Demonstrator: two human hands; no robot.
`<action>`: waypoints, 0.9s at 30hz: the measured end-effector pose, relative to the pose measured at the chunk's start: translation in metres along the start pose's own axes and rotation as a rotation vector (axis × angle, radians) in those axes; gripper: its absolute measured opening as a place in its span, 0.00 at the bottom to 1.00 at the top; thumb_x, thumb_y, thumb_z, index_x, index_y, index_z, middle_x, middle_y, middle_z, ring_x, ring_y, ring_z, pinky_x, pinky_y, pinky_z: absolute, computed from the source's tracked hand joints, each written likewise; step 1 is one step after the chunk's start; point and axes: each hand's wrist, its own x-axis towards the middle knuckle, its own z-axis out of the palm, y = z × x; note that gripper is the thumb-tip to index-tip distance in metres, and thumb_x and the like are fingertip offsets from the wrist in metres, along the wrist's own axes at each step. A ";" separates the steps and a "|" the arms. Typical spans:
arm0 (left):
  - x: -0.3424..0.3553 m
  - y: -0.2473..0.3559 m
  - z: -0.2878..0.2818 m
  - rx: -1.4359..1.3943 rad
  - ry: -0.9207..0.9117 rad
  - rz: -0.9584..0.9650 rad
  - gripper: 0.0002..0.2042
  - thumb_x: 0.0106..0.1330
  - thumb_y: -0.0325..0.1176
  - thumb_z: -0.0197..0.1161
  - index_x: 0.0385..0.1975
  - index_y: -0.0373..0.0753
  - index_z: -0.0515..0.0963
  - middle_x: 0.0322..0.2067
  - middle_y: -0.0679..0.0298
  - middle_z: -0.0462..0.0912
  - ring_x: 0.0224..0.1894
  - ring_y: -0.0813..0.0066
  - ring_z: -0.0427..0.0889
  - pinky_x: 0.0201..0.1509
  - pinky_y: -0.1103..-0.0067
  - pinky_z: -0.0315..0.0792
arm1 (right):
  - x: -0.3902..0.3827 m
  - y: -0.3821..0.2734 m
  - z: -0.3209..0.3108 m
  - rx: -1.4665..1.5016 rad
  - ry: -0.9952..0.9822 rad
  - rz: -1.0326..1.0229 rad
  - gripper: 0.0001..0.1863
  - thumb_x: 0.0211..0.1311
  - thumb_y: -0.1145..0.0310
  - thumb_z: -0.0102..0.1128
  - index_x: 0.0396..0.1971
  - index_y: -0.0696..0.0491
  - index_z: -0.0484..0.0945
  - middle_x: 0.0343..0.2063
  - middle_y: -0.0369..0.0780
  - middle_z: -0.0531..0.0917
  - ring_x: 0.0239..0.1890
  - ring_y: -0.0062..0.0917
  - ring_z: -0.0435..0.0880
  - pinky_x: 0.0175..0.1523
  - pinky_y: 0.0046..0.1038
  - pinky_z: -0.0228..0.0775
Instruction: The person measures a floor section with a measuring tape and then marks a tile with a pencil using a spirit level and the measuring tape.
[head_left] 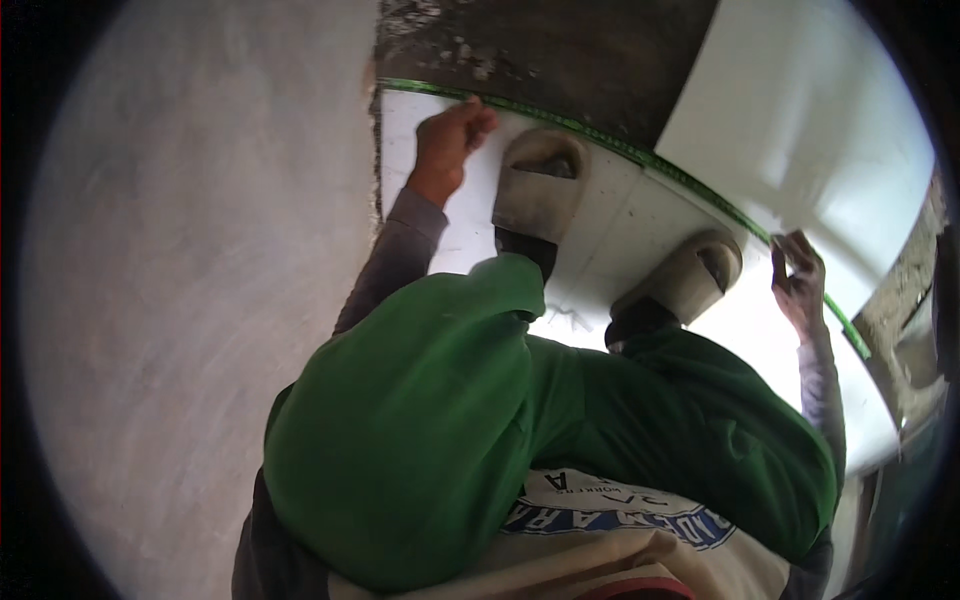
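A long green measuring tape runs along the far edge of a white panel, bowed by the lens. Near its left end, my left hand is closed, with its curled fingertips at the tape. Farther right, thumb and fingers of my right hand pinch at the tape's edge, and a stretch of it passes on beyond that hand. Parts of the fingers on both hands are hidden or dim.
My feet, in brown slippers, stand on the white panel between my hands. A plain grey wall or slab fills the left side. Another white panel lies at the far right, beside dark rough ground. Rubble shows at the right rim.
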 end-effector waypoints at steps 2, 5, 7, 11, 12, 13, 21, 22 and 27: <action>0.007 -0.003 -0.022 0.134 -0.089 0.056 0.07 0.69 0.36 0.69 0.36 0.39 0.85 0.29 0.65 0.87 0.30 0.82 0.82 0.35 0.82 0.73 | -0.002 0.019 0.011 0.039 -0.052 0.102 0.05 0.66 0.76 0.62 0.38 0.57 0.86 0.34 0.46 0.84 0.39 0.39 0.85 0.44 0.39 0.77; 0.008 0.008 -0.033 0.219 -0.038 -0.007 0.11 0.69 0.40 0.71 0.40 0.39 0.85 0.35 0.66 0.87 0.37 0.80 0.86 0.37 0.84 0.72 | 0.010 0.010 0.009 -0.145 0.037 -0.153 0.05 0.64 0.81 0.64 0.37 0.57 0.85 0.32 0.42 0.84 0.33 0.37 0.84 0.39 0.35 0.77; 0.022 0.013 -0.043 0.248 -0.055 -0.051 0.12 0.69 0.40 0.72 0.43 0.38 0.85 0.38 0.67 0.87 0.41 0.76 0.87 0.39 0.85 0.71 | 0.012 0.002 0.004 -0.091 -0.046 -0.038 0.05 0.66 0.76 0.62 0.39 0.55 0.86 0.34 0.42 0.84 0.34 0.38 0.84 0.40 0.37 0.77; 0.025 0.025 -0.032 0.302 -0.036 -0.085 0.14 0.68 0.38 0.72 0.49 0.37 0.85 0.39 0.67 0.87 0.42 0.76 0.88 0.39 0.86 0.72 | 0.005 0.003 0.003 -0.108 -0.091 0.021 0.07 0.69 0.73 0.61 0.41 0.54 0.86 0.34 0.40 0.83 0.32 0.36 0.83 0.40 0.38 0.77; 0.027 0.026 -0.033 0.318 -0.035 -0.091 0.14 0.68 0.37 0.72 0.49 0.37 0.85 0.39 0.67 0.87 0.41 0.76 0.88 0.39 0.86 0.72 | 0.004 0.000 0.002 -0.094 -0.117 0.064 0.07 0.69 0.73 0.61 0.40 0.53 0.86 0.33 0.39 0.82 0.32 0.35 0.83 0.39 0.38 0.77; 0.027 0.027 -0.034 0.335 -0.030 -0.097 0.14 0.68 0.37 0.71 0.50 0.37 0.85 0.38 0.67 0.87 0.41 0.76 0.88 0.38 0.87 0.72 | 0.005 -0.006 0.001 -0.099 -0.107 0.049 0.06 0.69 0.72 0.61 0.40 0.52 0.86 0.32 0.38 0.82 0.31 0.34 0.82 0.38 0.37 0.77; 0.024 0.031 -0.036 0.332 -0.033 -0.111 0.12 0.67 0.36 0.73 0.43 0.36 0.85 0.34 0.68 0.88 0.37 0.77 0.89 0.34 0.88 0.73 | 0.004 -0.004 0.004 -0.152 -0.126 0.025 0.05 0.70 0.70 0.61 0.39 0.51 0.85 0.32 0.38 0.81 0.34 0.34 0.82 0.40 0.38 0.76; 0.024 0.032 -0.035 0.323 -0.039 -0.112 0.12 0.67 0.37 0.73 0.42 0.36 0.86 0.33 0.68 0.88 0.37 0.77 0.89 0.34 0.88 0.73 | 0.004 -0.004 0.004 -0.140 -0.128 0.032 0.04 0.70 0.70 0.61 0.39 0.51 0.85 0.32 0.37 0.80 0.35 0.33 0.82 0.40 0.38 0.76; 0.025 0.033 -0.032 0.341 -0.059 -0.107 0.12 0.67 0.38 0.74 0.42 0.36 0.86 0.33 0.68 0.88 0.36 0.78 0.89 0.33 0.88 0.74 | 0.002 -0.002 0.003 -0.171 -0.123 0.036 0.05 0.71 0.69 0.61 0.39 0.51 0.84 0.32 0.37 0.81 0.35 0.33 0.82 0.42 0.38 0.78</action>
